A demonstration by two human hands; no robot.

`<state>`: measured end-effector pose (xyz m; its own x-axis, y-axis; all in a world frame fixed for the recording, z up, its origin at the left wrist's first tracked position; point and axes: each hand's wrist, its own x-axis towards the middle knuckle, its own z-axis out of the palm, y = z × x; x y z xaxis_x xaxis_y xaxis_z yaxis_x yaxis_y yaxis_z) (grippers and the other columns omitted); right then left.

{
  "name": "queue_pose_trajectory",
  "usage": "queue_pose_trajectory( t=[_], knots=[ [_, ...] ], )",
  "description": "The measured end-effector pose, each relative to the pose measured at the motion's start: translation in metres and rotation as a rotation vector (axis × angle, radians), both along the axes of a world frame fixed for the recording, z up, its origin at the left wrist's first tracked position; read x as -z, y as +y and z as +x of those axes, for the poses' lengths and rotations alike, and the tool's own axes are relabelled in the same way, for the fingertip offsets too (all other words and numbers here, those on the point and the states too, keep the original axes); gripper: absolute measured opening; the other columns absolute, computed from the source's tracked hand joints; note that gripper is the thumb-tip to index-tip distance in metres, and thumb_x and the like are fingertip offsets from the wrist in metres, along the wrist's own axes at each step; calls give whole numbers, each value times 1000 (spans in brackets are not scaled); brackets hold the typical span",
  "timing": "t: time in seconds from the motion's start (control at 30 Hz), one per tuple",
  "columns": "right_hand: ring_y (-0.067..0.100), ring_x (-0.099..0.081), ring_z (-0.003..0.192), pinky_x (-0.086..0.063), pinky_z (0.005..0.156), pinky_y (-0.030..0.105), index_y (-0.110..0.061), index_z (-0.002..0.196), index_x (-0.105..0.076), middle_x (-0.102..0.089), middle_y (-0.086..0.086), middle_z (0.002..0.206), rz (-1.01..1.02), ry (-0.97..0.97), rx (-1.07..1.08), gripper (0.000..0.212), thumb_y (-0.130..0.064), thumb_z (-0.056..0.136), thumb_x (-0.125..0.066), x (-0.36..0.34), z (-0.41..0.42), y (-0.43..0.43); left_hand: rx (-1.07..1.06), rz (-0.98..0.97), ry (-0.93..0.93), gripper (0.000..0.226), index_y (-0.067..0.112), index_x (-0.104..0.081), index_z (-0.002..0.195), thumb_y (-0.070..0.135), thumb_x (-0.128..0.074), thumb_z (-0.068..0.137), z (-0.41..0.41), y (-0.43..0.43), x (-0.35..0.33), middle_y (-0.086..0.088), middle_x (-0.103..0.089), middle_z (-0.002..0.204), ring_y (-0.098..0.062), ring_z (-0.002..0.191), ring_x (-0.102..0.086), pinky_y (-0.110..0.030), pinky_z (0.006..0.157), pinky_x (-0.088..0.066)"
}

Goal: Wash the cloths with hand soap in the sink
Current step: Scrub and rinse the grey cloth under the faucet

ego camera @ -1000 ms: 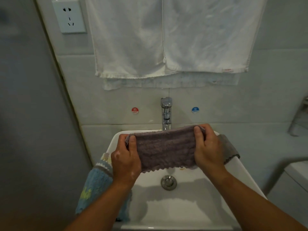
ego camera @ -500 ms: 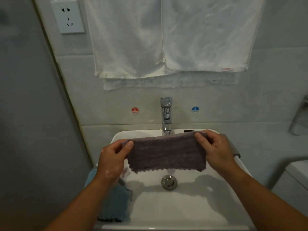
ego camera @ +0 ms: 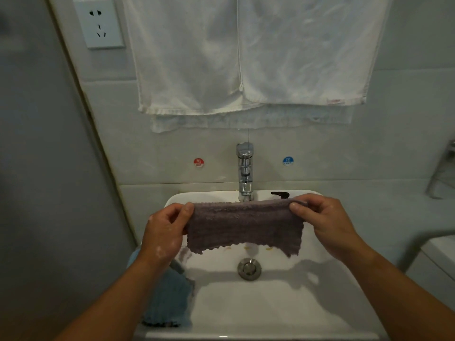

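Small bathroom, dim light, pale tiled wall. White ceramic sink (ego camera: 283,316) set against it.

Grey-purple cloth (ego camera: 243,225): held up over the back half of the basin, clear of the bottom and stretched flat between both hands. Top edge roughly level, scalloped lower edge hanging free above the drain (ego camera: 249,268). Ribbed, fluffy texture.

Left hand (ego camera: 163,232): pinches the cloth's upper left corner, thumb on the near face, other fingers curled behind. Pale wet flecks on the back of the hand.

Right hand (ego camera: 327,225): pinches the upper right corner the same way, thumb in front, fingers folded round the edge.

Blue cloth (ego camera: 167,299): draped over the sink's left rim, below the left forearm, partly hanging outside the basin.

Chrome faucet (ego camera: 245,173): upright at the back rim, centred, just behind the held cloth. No water visible from it. Black pump spout (ego camera: 280,193) just right of the faucet base; its body is hidden behind the cloth.

On the wall: red HOT sticker (ego camera: 198,163) left of the faucet, blue COLD sticker (ego camera: 287,160) right. Above them, two white towels (ego camera: 187,57) hanging side by side. Wall socket (ego camera: 99,23) at upper left.
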<state>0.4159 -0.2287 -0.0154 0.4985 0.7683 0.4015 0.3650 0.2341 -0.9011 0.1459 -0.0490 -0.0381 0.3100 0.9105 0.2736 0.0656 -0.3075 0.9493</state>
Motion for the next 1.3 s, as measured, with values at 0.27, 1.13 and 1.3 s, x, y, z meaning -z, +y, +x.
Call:
queue_pose_trajectory(
  t=[0.27, 1.13, 1.3],
  knots=[
    [18, -71, 78, -58, 70, 38, -19, 82, -77, -75, 0, 76, -155, 88, 144, 12, -16, 91, -71, 13, -1, 11, -41, -105, -29, 11, 22, -75, 87, 31, -70, 92, 10, -14, 7, 1, -75, 87, -26, 91, -71, -52, 76, -63],
    [0, -66, 98, -55, 86, 18, -31, 114, -72, -72, -17, 102, -237, -196, -27, 29, -38, 86, -75, 19, -85, 24, 130, 261, 96, 32, 30, -72, 119, 9, -57, 100, 45, -92, 13, 19, -68, 114, 12, 109, -59, -10, 93, -50],
    [3, -69, 89, -55, 80, 22, -30, 100, -75, -74, -15, 89, -206, -128, -51, 13, -22, 91, -73, 13, -70, 21, 101, 484, 212, 34, 34, -67, 110, 9, -69, 87, 29, -67, 10, 12, -55, 113, -2, 105, -57, -11, 83, -49]
  ],
)
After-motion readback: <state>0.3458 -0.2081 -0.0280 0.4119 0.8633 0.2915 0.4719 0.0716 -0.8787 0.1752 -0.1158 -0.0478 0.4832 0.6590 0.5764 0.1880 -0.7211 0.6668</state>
